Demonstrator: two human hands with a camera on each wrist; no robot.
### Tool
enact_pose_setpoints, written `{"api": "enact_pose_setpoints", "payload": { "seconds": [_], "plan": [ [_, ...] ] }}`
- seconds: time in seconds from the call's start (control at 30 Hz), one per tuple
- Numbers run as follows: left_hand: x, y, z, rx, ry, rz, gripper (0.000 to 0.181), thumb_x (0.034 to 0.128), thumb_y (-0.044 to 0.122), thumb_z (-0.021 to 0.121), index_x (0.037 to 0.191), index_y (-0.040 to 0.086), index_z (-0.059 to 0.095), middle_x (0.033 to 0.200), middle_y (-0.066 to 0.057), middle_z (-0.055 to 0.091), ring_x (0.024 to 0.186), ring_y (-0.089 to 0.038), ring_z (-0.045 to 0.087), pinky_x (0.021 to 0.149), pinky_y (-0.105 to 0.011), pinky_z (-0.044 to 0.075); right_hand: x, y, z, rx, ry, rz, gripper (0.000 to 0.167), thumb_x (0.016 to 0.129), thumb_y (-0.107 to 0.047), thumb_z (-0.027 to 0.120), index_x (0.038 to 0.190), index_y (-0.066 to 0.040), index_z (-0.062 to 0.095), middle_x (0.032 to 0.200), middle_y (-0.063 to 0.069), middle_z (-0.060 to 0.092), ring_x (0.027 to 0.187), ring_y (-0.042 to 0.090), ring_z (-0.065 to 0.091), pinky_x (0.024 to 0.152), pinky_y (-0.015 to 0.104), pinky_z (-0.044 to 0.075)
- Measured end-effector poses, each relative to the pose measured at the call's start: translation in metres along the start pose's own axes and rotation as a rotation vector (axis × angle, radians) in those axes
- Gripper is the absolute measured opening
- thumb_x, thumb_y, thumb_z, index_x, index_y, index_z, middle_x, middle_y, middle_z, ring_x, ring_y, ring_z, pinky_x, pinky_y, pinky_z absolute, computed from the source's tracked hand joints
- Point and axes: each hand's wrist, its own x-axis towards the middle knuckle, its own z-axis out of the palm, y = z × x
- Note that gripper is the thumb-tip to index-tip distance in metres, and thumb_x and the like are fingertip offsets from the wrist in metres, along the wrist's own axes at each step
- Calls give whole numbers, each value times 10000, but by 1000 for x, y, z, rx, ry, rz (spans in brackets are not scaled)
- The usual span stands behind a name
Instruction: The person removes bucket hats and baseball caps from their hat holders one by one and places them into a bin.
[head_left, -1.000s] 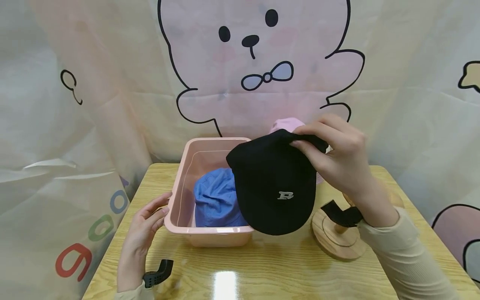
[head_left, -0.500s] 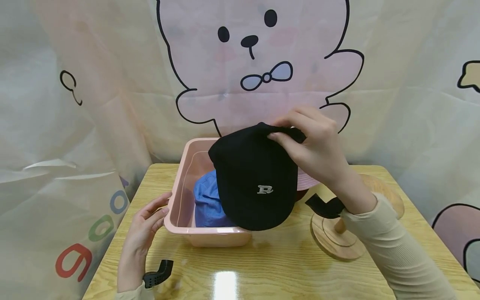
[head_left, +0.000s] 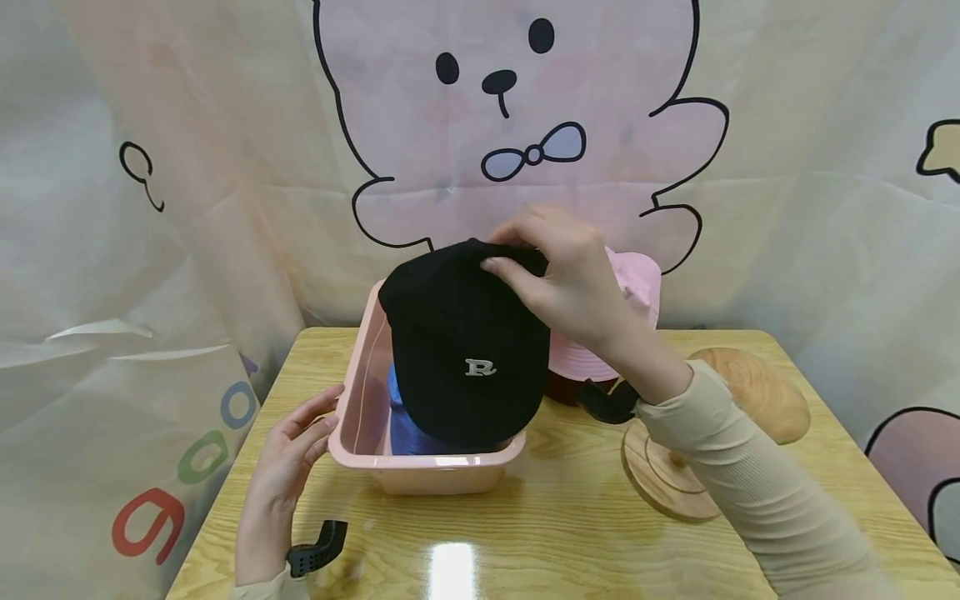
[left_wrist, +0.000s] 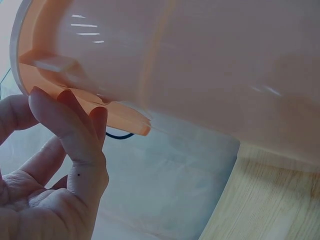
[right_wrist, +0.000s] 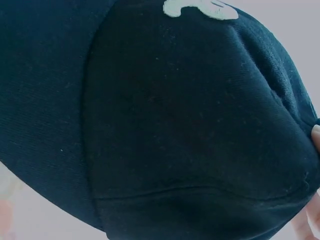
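Observation:
My right hand (head_left: 566, 279) pinches the crown of a black baseball cap (head_left: 465, 333) between thumb and fingers. The cap hangs brim down above a pink plastic bin (head_left: 431, 479), its white letter facing me. In the right wrist view the cap's dark cloth (right_wrist: 190, 110) fills most of the picture, with fingertips at the right edge. My left hand (head_left: 288, 454) holds the bin's left rim; in the left wrist view its fingers (left_wrist: 65, 120) curl against that rim (left_wrist: 120, 117). Inside the bin lies a blue cloth hat (head_left: 408, 433), mostly hidden by the cap.
Behind my right wrist a pink hat (head_left: 637, 283) sits on a dark reddish-brown support, partly hidden. A wooden hat stand (head_left: 757, 396) with a round base is at the right, partly behind my sleeve. A printed cloth backdrop (head_left: 787, 208) hangs behind the wooden table (head_left: 570, 533).
My right hand has carried the black cap leftward, from the bin's right side to over the bin. More of the pink hat shows now. My left hand and the bin have stayed put.

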Motion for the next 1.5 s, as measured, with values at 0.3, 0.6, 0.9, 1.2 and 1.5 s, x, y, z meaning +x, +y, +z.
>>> {"api": "enact_pose_setpoints", "payload": {
  "seconds": [0.3,0.6,0.9,1.2,1.5],
  "plan": [
    [-1,2,0,21,38,-38,348,952,-1,527,1260,120,636,1064,79,635,883,-44,632,743,-181,556,4,0,27,21,-36,-2,105,827,-99,742,913,-46,713,883,54,684,862,158,597,806,272,488],
    [-1,4,1,66,84,-98,342,952,41,551,1275,124,626,1078,119,639,956,-37,602,769,-179,551,3,-1,44,36,-76,0,98,839,-116,735,912,-61,701,876,39,673,842,143,593,780,257,490],
    [-1,4,2,70,87,-98,344,953,48,554,1285,108,616,1078,116,634,962,-34,601,774,-178,549,-10,5,63,12,-114,25,118,848,-153,730,936,-81,697,905,26,674,844,130,592,779,257,499],
    [-1,2,2,73,84,-96,343,956,52,550,1288,110,614,1083,108,629,948,-43,611,773,-181,550,-26,14,77,87,-239,162,105,839,-163,738,918,-105,702,901,1,699,837,119,603,845,296,480],
    [0,3,2,70,78,-88,339,956,43,543,1277,115,624,1074,100,630,917,-42,617,773,-180,552,-36,32,88,156,-382,319,87,834,-172,741,891,-116,705,839,-9,719,789,101,646,1052,344,352]
  ]
}}
